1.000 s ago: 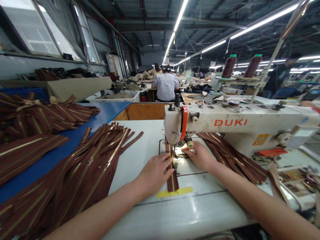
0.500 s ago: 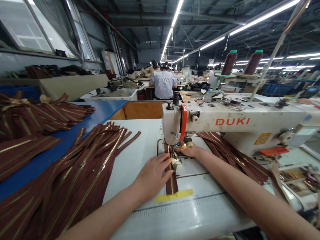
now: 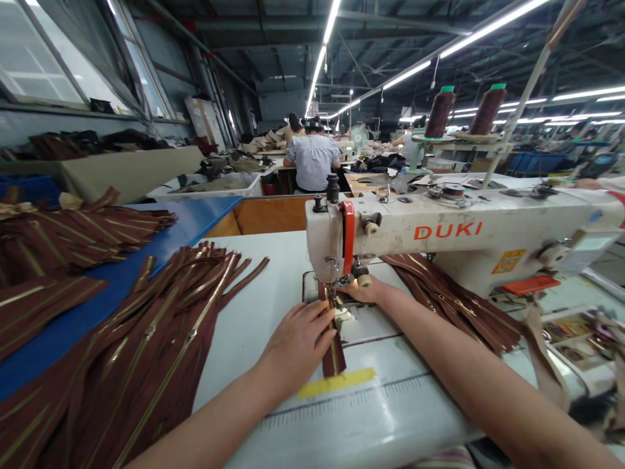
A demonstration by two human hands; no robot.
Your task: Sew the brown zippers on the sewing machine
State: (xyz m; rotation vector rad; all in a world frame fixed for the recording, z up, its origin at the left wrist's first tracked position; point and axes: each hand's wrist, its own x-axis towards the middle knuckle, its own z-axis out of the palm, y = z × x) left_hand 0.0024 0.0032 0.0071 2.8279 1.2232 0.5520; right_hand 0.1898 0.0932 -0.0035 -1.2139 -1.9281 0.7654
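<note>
A brown zipper (image 3: 334, 355) with gold teeth lies lengthwise under the needle of a white sewing machine (image 3: 390, 228). My left hand (image 3: 297, 339) rests flat on it in front of the presser foot, fingers stretched forward and thumb slightly apart. Behind the needle area, my right hand (image 3: 367, 290) reaches in from the right, close by the presser foot. The machine head partly hides its fingertips, so what they touch cannot be made out. The zipper's near end lies just short of a strip of yellow tape (image 3: 336, 383) on the machine bed.
Bundled brown zippers (image 3: 161, 326) spread across the left side, partly over a blue table (image 3: 195, 212). More zippers (image 3: 454, 299) lie behind the machine arm. A parts tray (image 3: 573, 332) sits at right, and thread cones (image 3: 440, 114) stand above. A person (image 3: 312, 159) sits ahead, facing away.
The whole view has shifted slightly to the left. Both hands stay in nearly the same place at the zipper, which has hardly moved against the yellow tape.
</note>
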